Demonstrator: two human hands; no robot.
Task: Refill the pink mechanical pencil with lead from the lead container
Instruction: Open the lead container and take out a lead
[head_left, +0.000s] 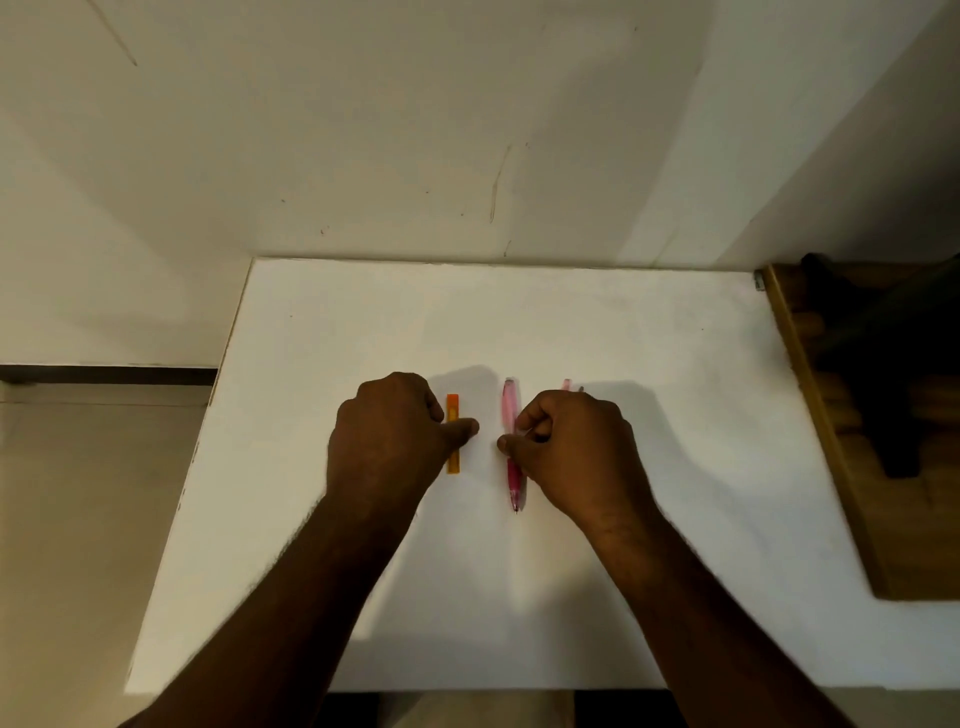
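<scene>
- The white table (597, 597) fills the lower frame, its far edge against the wall (363, 130); a wooden stand (810, 415) sits at its 3 o'clock edge.
- The left hand (387, 434) comes in from 7 o'clock, knuckles up, fingers curled, its thumb tip lying across the container.
- The right hand (574, 449) comes in from 5 o'clock, knuckles up, loosely fisted, thumb and forefinger pinched on something thin just beside the pencil; I cannot tell what it grips.
- The pencil (513, 447) lies at table centre, tip toward 6 o'clock, partly under the right hand's fingers.
- The orange container (453, 410) lies parallel, at the pencil's 9 o'clock, apart from it.
- A small pink piece (566, 385) peeks out at the right hand's 12 o'clock.
</scene>
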